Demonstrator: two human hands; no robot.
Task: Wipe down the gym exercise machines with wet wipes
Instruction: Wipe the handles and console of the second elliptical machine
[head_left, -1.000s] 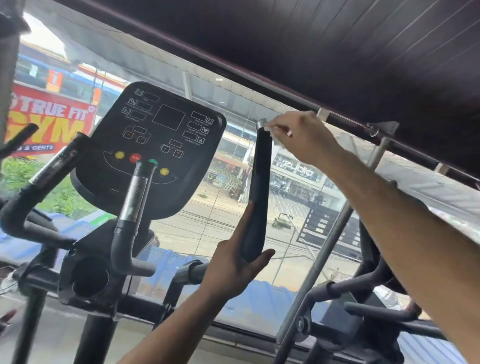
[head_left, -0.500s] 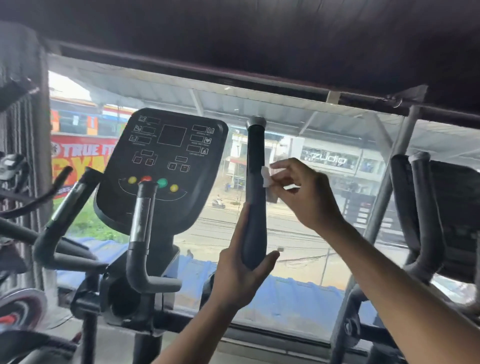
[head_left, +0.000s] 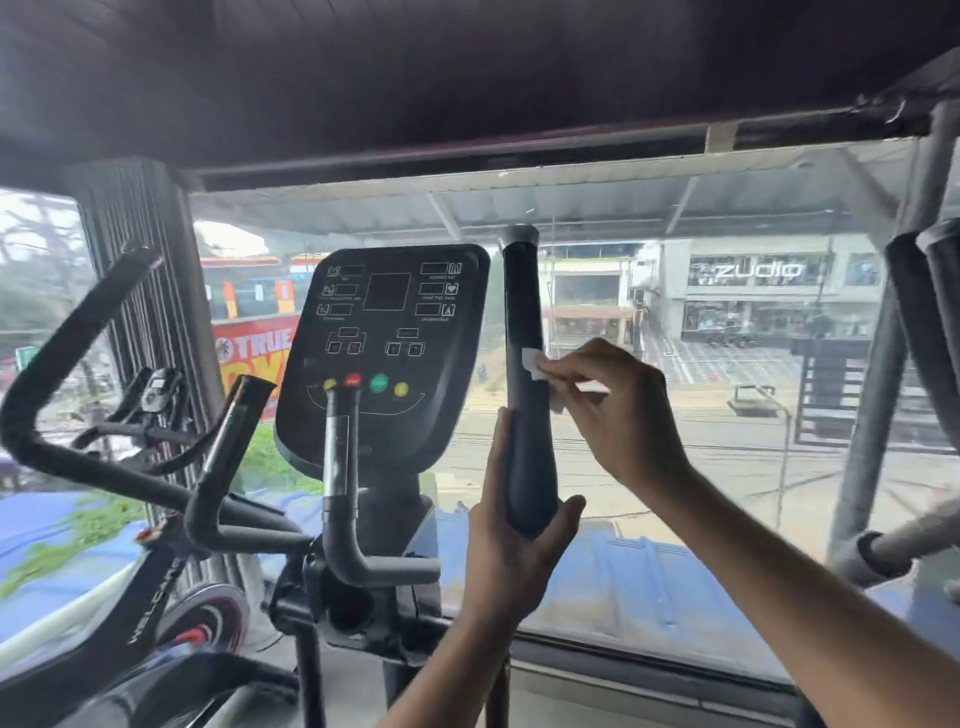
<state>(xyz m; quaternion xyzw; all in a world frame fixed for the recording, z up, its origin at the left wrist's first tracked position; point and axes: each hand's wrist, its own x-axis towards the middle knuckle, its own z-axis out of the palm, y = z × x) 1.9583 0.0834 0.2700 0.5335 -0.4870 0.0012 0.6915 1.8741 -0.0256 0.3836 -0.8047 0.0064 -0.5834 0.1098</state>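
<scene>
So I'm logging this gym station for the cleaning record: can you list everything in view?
upright handle: one, black, centre, right of console
wet wipe: one, white, pressed on that handle
console: one, black with yellow, red, green buttons, centre
fixed handlebars: two, black and silver, below console
spin bike: one, black, far left
neighbouring machine handles: black, right edge
window: street view behind
left hand: grips handle's lower end
right hand: pinches wipe

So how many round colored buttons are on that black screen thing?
4, in a row low on the panel: yellow button, red button, green button, second yellow button. A handle partly covers the left two.
</scene>
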